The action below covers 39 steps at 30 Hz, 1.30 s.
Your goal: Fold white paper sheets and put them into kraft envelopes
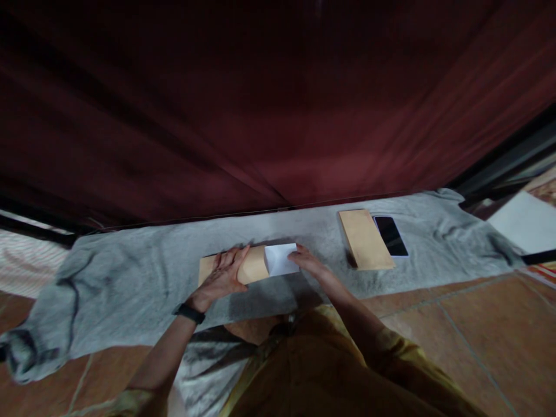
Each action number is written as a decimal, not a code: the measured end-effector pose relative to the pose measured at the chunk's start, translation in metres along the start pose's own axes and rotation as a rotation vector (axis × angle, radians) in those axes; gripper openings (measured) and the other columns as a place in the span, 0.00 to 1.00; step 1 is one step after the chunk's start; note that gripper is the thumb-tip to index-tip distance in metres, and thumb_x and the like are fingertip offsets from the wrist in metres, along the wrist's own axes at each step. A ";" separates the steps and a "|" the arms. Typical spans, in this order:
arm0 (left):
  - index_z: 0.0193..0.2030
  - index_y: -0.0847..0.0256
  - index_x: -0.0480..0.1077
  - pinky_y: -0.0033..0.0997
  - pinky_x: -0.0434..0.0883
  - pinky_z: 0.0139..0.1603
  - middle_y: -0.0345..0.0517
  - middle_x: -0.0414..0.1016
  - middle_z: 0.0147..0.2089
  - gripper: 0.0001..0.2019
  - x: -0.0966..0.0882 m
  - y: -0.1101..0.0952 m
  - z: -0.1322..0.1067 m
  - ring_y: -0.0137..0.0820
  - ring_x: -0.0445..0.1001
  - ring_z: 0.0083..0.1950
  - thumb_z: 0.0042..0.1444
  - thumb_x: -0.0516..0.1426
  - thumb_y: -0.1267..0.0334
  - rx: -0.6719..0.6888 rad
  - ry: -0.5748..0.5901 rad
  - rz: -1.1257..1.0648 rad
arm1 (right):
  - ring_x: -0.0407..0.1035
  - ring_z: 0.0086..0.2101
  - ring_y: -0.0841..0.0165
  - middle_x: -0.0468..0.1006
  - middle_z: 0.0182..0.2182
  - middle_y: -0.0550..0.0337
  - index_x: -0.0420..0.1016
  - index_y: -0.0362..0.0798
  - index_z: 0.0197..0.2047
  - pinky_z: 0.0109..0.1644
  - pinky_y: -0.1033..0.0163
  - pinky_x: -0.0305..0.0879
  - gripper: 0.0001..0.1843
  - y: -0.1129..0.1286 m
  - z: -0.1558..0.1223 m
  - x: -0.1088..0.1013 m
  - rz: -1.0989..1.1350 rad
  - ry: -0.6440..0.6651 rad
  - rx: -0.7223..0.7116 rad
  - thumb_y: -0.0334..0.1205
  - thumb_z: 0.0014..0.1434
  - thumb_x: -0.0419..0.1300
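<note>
A brown envelope [254, 265] lies on a grey cloth [143, 278] spread on the floor. My left hand [223, 275] rests flat on the envelope's left part, fingers spread. A folded white paper [278, 259] sticks out of the envelope's right end. My right hand [306, 260] holds the paper's right edge with its fingers pressed on it. A dark band sits on my left wrist.
A stack of brown envelopes [365, 238] lies to the right on the cloth, with a dark phone [390, 235] beside it. A dark red curtain [269, 98] hangs behind. Tiled floor [478, 324] lies at the right, a white sheet [523, 220] at the far right.
</note>
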State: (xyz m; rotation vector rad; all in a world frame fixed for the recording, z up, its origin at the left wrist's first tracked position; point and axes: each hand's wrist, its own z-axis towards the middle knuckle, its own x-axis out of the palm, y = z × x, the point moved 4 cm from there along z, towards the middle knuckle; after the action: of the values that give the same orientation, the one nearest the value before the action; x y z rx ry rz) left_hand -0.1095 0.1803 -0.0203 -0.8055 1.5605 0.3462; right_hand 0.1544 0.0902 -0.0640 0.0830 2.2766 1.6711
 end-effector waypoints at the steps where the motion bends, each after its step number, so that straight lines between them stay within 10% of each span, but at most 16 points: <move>1: 0.79 0.52 0.35 0.56 0.45 0.74 0.58 0.56 0.72 0.63 0.000 -0.001 0.001 0.52 0.53 0.74 0.42 0.70 0.57 0.000 -0.001 0.001 | 0.74 0.35 0.65 0.79 0.30 0.61 0.76 0.49 0.34 0.41 0.63 0.71 0.05 0.000 0.001 0.004 0.031 -0.024 0.017 0.36 0.52 0.60; 18: 0.79 0.53 0.34 0.60 0.43 0.74 0.62 0.53 0.74 0.61 0.007 -0.007 0.004 0.54 0.50 0.77 0.44 0.67 0.57 0.007 0.040 0.013 | 0.72 0.26 0.70 0.72 0.22 0.66 0.74 0.50 0.34 0.30 0.68 0.70 0.08 -0.015 0.000 0.023 0.102 -0.118 0.128 0.42 0.61 0.56; 27: 0.79 0.52 0.33 0.59 0.44 0.74 0.62 0.54 0.74 0.64 0.013 -0.009 0.007 0.56 0.50 0.76 0.41 0.68 0.57 0.029 0.027 0.020 | 0.75 0.40 0.66 0.83 0.37 0.62 0.79 0.52 0.36 0.50 0.63 0.69 0.05 -0.002 -0.007 0.054 -0.102 -0.161 0.039 0.36 0.61 0.60; 39: 0.79 0.54 0.34 0.59 0.44 0.74 0.64 0.50 0.75 0.62 0.008 -0.020 0.010 0.53 0.47 0.78 0.43 0.69 0.59 0.032 0.059 0.000 | 0.75 0.39 0.64 0.83 0.36 0.60 0.79 0.54 0.37 0.44 0.63 0.66 0.08 -0.001 -0.008 0.064 -0.283 -0.173 0.005 0.35 0.63 0.58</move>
State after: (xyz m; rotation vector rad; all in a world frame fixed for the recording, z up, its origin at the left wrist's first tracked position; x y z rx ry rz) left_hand -0.0886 0.1707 -0.0253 -0.7971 1.6170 0.2993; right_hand 0.0915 0.0970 -0.0765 -0.0866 2.0559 1.4534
